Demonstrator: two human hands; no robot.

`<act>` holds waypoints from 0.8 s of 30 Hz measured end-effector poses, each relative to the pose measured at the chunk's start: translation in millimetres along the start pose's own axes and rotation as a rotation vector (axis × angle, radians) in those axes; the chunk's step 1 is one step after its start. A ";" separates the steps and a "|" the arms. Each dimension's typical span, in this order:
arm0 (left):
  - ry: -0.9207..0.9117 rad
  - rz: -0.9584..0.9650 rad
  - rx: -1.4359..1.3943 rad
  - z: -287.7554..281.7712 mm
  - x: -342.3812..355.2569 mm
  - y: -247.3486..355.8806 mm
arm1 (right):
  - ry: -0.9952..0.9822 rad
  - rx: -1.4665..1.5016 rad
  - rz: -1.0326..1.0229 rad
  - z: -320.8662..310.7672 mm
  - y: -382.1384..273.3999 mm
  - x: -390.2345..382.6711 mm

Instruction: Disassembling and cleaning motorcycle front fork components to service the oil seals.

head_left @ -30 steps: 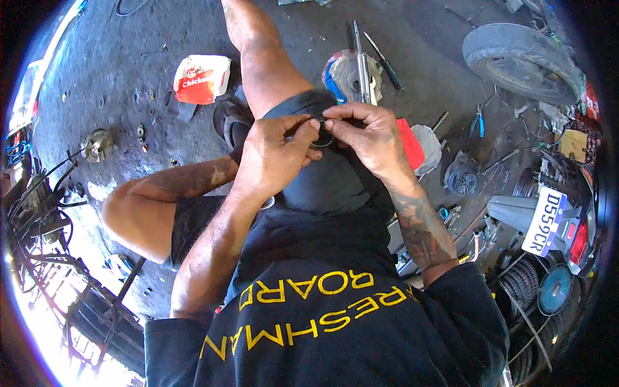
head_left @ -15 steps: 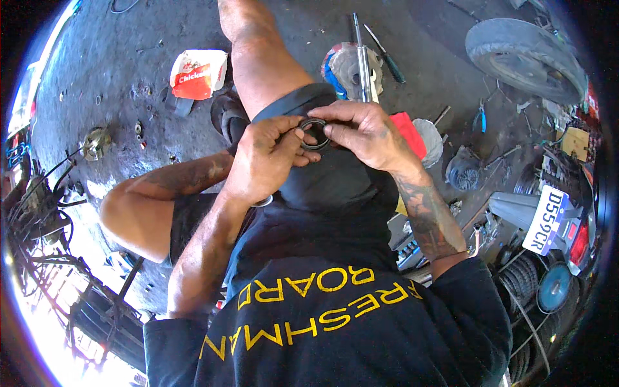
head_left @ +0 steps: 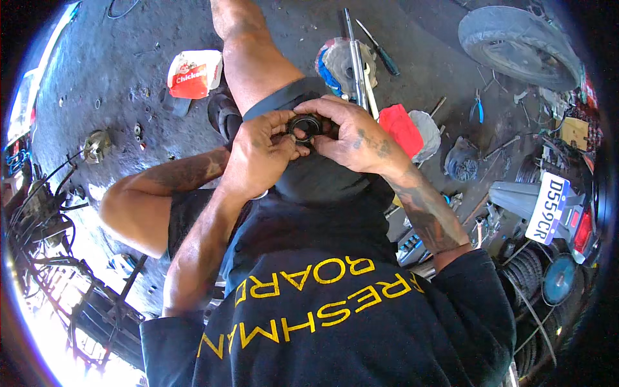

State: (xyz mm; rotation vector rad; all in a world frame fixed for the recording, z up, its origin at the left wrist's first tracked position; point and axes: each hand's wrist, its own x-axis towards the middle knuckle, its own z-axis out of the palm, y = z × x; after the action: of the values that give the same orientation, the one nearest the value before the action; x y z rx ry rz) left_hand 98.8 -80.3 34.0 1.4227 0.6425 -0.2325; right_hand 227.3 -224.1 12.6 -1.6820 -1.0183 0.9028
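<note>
Above my dark shorts, a small black ring-shaped part [head_left: 306, 119] with a round opening is held between both hands; it looks like a seal or bearing, but I cannot tell which. My left hand [head_left: 261, 151] pinches its left side, and a fingertip shows through the opening. On the other side, the fingers of my right hand [head_left: 358, 137] are closed round the ring's right and upper edge, partly hiding it.
Past my right hand lie a red cloth [head_left: 400, 131], metal tubes [head_left: 358, 68] and a screwdriver [head_left: 385, 59]. A wheel with a tyre [head_left: 519, 48] lies far right, near pliers [head_left: 477, 109]. A red-and-white food box [head_left: 195, 74] and a metal part [head_left: 97, 146] are at left.
The ring has moved slightly left and turned, showing more of its face and thickness. My right hand has shifted left and wraps further round it.
</note>
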 end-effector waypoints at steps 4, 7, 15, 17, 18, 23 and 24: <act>0.049 -0.025 -0.078 0.6 -1.5 -0.4 | 0.035 0.005 -0.018 3.8 -3.0 5.1; 0.014 -0.001 -0.055 -0.5 -0.2 1.5 | -0.029 -0.064 0.049 0.4 -9.0 7.7; 0.058 0.090 0.135 3.5 1.1 0.4 | 0.009 -0.095 0.101 8.3 -9.5 8.4; 0.058 0.091 0.132 0.4 2.6 0.3 | 0.034 -0.120 0.086 10.4 -7.6 9.7; 0.057 0.085 0.125 -1.1 3.6 -0.9 | 0.078 -0.124 0.031 11.7 -6.2 7.9; 0.061 -0.049 -0.218 -2.4 7.6 -6.1 | 0.102 0.427 0.084 14.2 9.1 -0.4; 0.068 -0.070 -0.326 -1.0 7.3 -6.8 | 0.106 0.424 0.079 13.9 16.4 -2.6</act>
State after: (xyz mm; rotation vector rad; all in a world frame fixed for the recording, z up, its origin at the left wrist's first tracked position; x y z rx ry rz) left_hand 100.9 -78.9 24.3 1.0997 0.7502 -0.1270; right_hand 217.6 -225.3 -6.7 -1.3995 -0.6379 0.9901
